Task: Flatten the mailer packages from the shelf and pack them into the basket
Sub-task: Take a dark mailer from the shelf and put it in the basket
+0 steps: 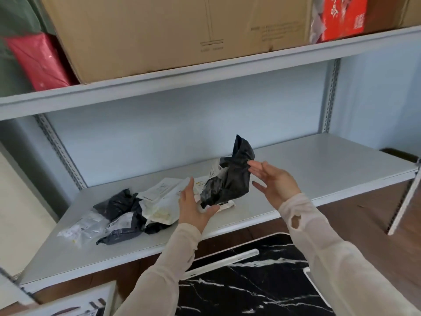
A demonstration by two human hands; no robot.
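Black marbled surface (250,293) with a white rim sits nearest, below the shelf edge (whether it belongs to the basket, I cannot tell; no basket clearly in view).

Both pale-sleeved arms reach up and forward over it.

Left hand (192,208): fingers straight and together, thumb out beneath the lower end of the black mailer (230,179). It touches but does not clasp.

Right hand (274,181): fingers spread and relaxed, tips just at the mailer's right flank, nothing clasped.

Step in hand, by my reading: start of flattening this one mailer, palms set either side of it.

Next move likely calls for bringing the palms together or pressing the bag down on the grey shelf (319,160) to drive the air out, then smoothing it along its length.

Mailer itself: black film, badly crumpled, standing up on the middle shelf with a peak at the top, white label on its left face, its foot over a white packet. Thin and limp, probably springs back.

Further left, heap of mailers (127,215), black, white and clear, not yet flattened.

Above, a cardboard box (170,30) on the upper shelf.
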